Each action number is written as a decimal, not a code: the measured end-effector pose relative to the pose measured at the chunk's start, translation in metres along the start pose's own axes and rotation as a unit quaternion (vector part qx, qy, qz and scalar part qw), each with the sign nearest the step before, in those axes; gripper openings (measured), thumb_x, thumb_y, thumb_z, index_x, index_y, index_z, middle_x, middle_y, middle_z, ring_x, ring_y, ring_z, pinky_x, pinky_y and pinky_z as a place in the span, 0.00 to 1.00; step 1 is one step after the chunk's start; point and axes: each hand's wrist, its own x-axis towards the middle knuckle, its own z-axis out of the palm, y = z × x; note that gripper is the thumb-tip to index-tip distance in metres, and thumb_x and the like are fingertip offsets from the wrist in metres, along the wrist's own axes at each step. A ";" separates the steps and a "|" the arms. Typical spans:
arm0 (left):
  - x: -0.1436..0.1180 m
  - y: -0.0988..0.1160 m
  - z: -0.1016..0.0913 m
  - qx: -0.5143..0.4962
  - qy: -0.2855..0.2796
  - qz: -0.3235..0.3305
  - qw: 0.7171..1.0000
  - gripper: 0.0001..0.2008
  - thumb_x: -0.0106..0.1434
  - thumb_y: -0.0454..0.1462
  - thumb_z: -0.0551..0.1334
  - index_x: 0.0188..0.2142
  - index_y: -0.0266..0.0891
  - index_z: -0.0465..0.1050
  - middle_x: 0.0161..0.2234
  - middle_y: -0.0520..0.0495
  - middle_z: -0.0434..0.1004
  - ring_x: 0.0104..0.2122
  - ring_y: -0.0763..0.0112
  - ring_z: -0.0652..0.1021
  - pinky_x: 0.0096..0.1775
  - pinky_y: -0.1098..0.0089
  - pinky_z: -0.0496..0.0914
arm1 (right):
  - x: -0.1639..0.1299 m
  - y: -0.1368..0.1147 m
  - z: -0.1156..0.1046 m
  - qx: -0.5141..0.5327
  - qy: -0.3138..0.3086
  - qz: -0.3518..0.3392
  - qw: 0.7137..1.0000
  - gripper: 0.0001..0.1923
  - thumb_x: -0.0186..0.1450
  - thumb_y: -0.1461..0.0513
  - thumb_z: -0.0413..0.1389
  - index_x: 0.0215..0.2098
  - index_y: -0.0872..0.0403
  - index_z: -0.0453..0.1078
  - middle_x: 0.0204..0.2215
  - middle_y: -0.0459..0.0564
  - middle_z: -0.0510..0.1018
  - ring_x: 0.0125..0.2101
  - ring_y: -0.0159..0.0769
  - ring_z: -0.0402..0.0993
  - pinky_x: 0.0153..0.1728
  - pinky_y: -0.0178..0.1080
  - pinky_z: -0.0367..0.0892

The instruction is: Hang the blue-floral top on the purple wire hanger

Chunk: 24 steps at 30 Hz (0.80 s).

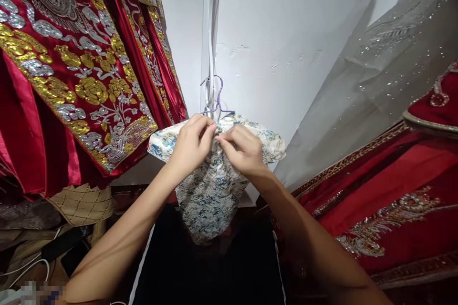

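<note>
A short-sleeved garment (211,200) in white cloth with a blue and yellowish pattern hangs in front of me on a purple wire hanger (219,97). My left hand (195,139) pinches the front of it just below the collar. Close beside it, my right hand (243,145) pinches the same spot, thumb and forefinger together. The fingertips of both hands almost meet at the garment's middle line. Whatever small part lies between them is hidden by the fingers.
Red clothing (96,90) with gold and silver embroidery hangs at the left. To the right are a sheer, sparkling pale fabric (358,90) and a beaded red garment (400,200). White cables (36,262) and a dark device (66,243) lie low on the left. A white wall (279,24) stands behind.
</note>
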 end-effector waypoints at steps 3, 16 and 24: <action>-0.003 -0.003 0.004 -0.025 0.009 -0.021 0.999 0.10 0.71 0.37 0.55 0.32 0.39 0.68 0.32 0.49 0.70 0.35 0.68 0.72 0.39 0.68 0.64 | -0.016 0.017 0.010 -0.032 -0.046 -0.043 0.997 0.12 0.71 0.61 0.53 0.29 0.50 0.70 0.21 0.46 0.71 0.24 0.34 0.65 0.28 0.39 0.62; 0.003 -0.019 0.014 -0.202 0.108 -0.089 0.969 0.11 0.71 0.39 0.57 0.32 0.38 0.68 0.26 0.53 0.65 0.27 0.73 0.68 0.31 0.72 0.62 | -0.028 0.047 0.039 -0.019 -0.161 -0.047 0.986 0.18 0.73 0.57 0.50 0.28 0.50 0.74 0.19 0.43 0.74 0.19 0.27 0.67 0.22 0.33 0.59; 0.003 -0.079 -0.064 -0.233 0.269 -0.162 0.920 0.08 0.66 0.39 0.63 0.32 0.37 0.72 0.29 0.51 0.70 0.30 0.74 0.71 0.36 0.73 0.68 | -0.110 0.029 0.046 -0.015 -0.257 0.033 0.966 0.18 0.73 0.55 0.52 0.27 0.51 0.74 0.17 0.42 0.73 0.19 0.28 0.68 0.23 0.33 0.57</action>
